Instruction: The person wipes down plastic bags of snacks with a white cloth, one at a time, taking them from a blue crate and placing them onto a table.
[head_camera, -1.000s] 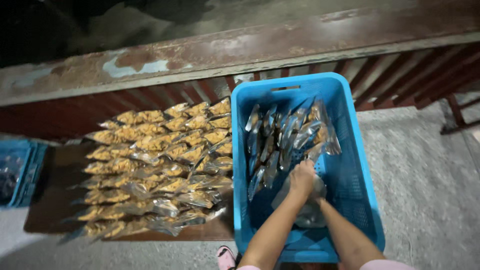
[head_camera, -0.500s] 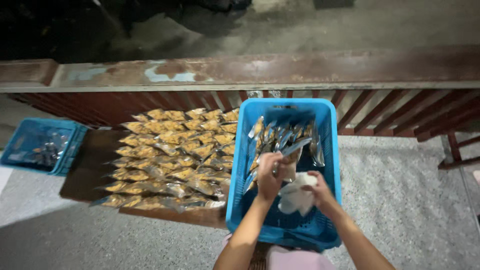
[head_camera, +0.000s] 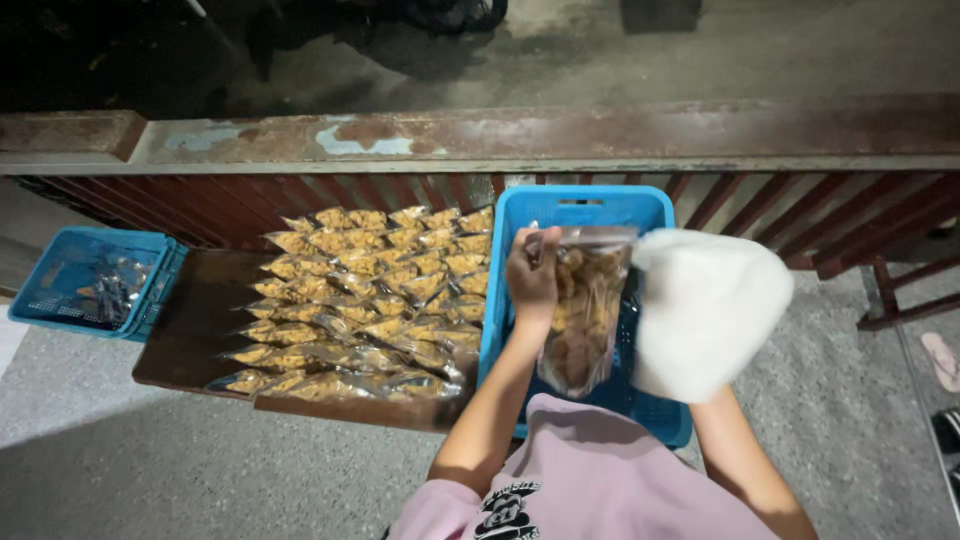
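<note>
My left hand (head_camera: 532, 280) grips the top edge of a clear snack bag (head_camera: 582, 315) filled with golden-brown pieces and holds it upright in front of me. A white cloth (head_camera: 705, 310) is raised beside the bag and covers my right hand, which is hidden under it. Both are lifted above a blue plastic crate (head_camera: 585, 205); the crate's contents are mostly hidden behind the bag and cloth. To the left, several filled snack bags (head_camera: 370, 300) lie in overlapping rows on a dark wooden board (head_camera: 195, 320).
A second blue crate (head_camera: 70, 295) with a few dark packets sits on the ground at far left. A rusty metal railing (head_camera: 500, 140) runs across behind the board and crate. Grey concrete floor lies below; a sandal (head_camera: 942, 360) rests at the right edge.
My left hand has lifted one bag out of the blue crate up toward me. The right hand has come up with the white cloth beside it. The view has pulled back.
</note>
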